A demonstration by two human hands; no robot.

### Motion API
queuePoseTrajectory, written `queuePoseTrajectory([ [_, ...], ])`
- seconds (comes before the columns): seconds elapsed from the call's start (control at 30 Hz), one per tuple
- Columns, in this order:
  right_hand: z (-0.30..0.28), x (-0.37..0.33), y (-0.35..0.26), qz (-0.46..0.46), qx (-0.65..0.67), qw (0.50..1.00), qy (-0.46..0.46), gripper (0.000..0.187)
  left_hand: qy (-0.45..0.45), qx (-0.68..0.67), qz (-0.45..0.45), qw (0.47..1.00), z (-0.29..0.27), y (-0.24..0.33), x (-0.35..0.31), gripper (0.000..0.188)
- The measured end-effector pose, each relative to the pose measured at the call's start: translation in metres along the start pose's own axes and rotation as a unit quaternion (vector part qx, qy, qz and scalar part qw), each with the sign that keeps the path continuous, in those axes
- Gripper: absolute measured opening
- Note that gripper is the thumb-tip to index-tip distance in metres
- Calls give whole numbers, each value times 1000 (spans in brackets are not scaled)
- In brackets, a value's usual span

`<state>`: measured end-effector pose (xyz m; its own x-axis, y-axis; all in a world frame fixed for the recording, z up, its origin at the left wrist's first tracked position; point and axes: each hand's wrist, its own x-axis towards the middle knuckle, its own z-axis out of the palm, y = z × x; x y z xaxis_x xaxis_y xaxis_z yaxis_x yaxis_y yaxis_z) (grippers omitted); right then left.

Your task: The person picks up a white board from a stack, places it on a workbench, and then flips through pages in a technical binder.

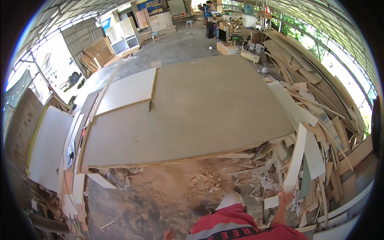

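Note:
My right hand [286, 197] is closed around the lower end of a long white board strip [296, 158]. The strip leans up and away beside the near right corner of a large brown panel [200, 108]. Only part of my left hand [169, 235] shows at the lower edge; it looks small and blurred, and I cannot tell how its fingers are set. Between the hands lies red shirt fabric [228, 224] with a grey band, and a blurred pale shape beyond it. A white panel [127, 90] rests on the brown panel's far left part.
Scrap strips and offcuts [316, 140] heap along the right side. Sawdust and shavings [206, 182] cover the floor before the panel. More boards [52, 144] stand at left. Farther back are an air compressor [251, 54], white cabinets [124, 36], stools and a person [208, 12].

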<state>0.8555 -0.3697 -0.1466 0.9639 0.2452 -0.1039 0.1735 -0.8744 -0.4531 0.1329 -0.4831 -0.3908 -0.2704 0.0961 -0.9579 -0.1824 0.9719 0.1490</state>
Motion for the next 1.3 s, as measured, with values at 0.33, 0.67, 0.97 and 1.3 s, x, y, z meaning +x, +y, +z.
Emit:
queuePoseTrajectory([
  [0.33, -26, 258, -16, -76, -148, 986, 15, 110, 41, 62, 247, 966, 221, 146, -103, 43],
  [0.67, 104, 338, -101, -144, -111, 982, 60, 55, 3, 58, 285, 957, 326, 107, -222, 50],
  [0.97, 167, 201, -193, 228, 583, 673, -395, 64, 74, -105, 64, 990, 279, -89, -214, 41],
  [1.3, 164, 203, -219, 212, 591, 702, -336, 41, 84, -196, 40, 976, 331, -131, -227, 39],
])
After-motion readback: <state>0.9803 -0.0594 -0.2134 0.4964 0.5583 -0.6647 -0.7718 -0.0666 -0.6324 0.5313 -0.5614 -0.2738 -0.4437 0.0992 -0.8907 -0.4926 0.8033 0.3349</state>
